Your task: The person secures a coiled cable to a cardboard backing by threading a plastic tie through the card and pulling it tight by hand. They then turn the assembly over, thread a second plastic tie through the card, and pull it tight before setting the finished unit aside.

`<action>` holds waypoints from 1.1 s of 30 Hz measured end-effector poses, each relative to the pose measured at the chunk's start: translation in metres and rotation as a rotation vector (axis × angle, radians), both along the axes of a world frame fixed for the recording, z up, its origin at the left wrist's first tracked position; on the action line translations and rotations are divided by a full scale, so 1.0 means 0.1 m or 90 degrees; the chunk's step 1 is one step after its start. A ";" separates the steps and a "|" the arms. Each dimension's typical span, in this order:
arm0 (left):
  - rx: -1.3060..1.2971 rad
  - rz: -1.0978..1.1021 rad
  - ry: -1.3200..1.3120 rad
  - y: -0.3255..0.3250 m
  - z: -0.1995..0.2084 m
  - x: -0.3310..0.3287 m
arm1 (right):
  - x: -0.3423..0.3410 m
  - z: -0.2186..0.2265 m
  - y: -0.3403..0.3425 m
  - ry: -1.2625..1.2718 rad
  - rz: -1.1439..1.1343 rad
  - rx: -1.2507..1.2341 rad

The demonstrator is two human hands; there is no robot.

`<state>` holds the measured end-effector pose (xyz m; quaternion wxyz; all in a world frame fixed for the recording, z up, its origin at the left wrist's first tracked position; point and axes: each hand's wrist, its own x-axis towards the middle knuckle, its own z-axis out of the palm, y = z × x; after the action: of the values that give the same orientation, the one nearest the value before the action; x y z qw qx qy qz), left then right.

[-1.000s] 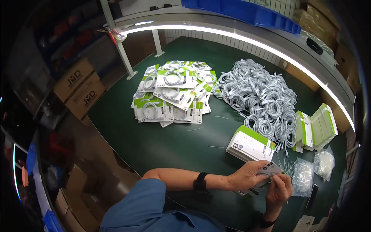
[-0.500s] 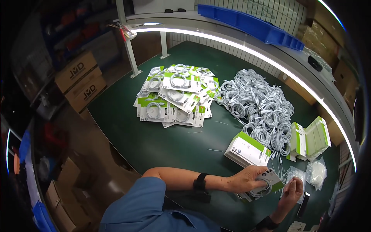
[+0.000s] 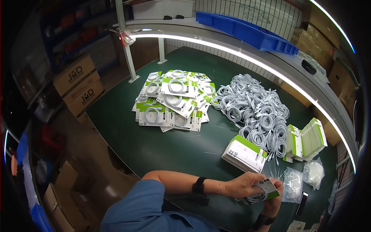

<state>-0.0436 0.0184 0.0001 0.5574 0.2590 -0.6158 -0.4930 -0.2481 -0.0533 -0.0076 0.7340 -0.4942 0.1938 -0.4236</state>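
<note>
My left hand (image 3: 245, 185) grips a white-and-green packaging card (image 3: 273, 189) near the table's front edge. A coiled pale grey cable (image 3: 259, 192) lies against the card's face, under my left fingers. At the card's right edge, my right hand (image 3: 276, 198) is closed, its fingers bent and partly hidden behind the card. Whatever those fingers pinch is too small to make out. Just beyond my hands stands a stack of blank cards (image 3: 245, 154), white with green edges. Thin white ties (image 3: 275, 170) lie scattered on the table next to it.
Finished carded cables (image 3: 174, 100) are heaped at the back left. A big pile of coiled cables (image 3: 259, 112) lies right of them. Further right are more card stacks (image 3: 307, 141), clear plastic bags (image 3: 293, 185) and a dark phone-like object (image 3: 302, 204). A lit shelf bar (image 3: 239, 54) arches overhead.
My right hand has moved left from beside the plastic bag to the right edge of the card. My left hand still holds the card and cable. The view has shifted slightly.
</note>
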 end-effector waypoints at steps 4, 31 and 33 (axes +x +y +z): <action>0.010 -0.007 -0.008 0.00 -0.03 -0.01 | -0.01 0.00 -0.02 0.014 0.015 -0.007; -0.099 0.235 -0.095 0.07 0.15 0.05 | 0.23 0.28 0.18 0.061 -0.188 -0.056; -0.093 0.233 -0.107 0.06 0.13 0.02 | 0.28 0.35 0.23 -0.090 -0.129 0.055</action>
<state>-0.0413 0.0249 0.0133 0.6016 0.3651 -0.6372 -0.3143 -0.2203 -0.0301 0.0273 0.7199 -0.4088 0.2090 -0.5205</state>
